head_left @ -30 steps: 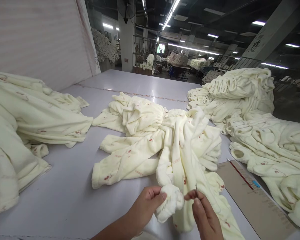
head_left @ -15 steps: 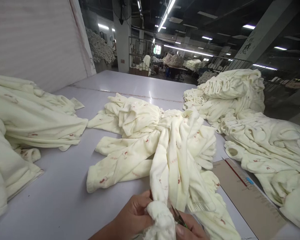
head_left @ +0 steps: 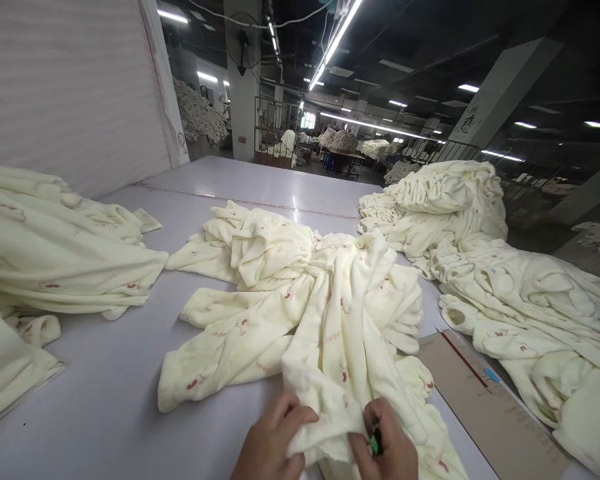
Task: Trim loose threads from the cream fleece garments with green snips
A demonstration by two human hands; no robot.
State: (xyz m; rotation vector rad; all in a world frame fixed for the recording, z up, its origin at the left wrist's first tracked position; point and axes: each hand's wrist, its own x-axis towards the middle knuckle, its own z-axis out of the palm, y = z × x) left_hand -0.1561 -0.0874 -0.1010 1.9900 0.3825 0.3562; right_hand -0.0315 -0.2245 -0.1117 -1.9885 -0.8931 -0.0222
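Note:
A cream fleece garment [head_left: 340, 313] with small red prints lies bunched on the grey table [head_left: 130, 400] in front of me. At the bottom edge, my left hand [head_left: 270, 443] pinches a fold of its near end, fingers curled round the cloth. Close beside it, my right hand [head_left: 387, 447] presses on the same fold, closed round a small green-handled tool [head_left: 376, 443] whose blades are hidden. Both hands are cut off by the frame's lower edge.
Piles of the same cream garments lie at the left [head_left: 55, 253] and at the right [head_left: 505, 280]. A brown cardboard sheet [head_left: 490, 400] with a red pencil [head_left: 463, 358] lies at the right front. Farther back are a pillar [head_left: 240, 87], railings and more worktables.
The fluffy cuff end held up between my hands has come down toward the table. Both hands moved lower and closer together on the cloth, and the view tilted up slightly.

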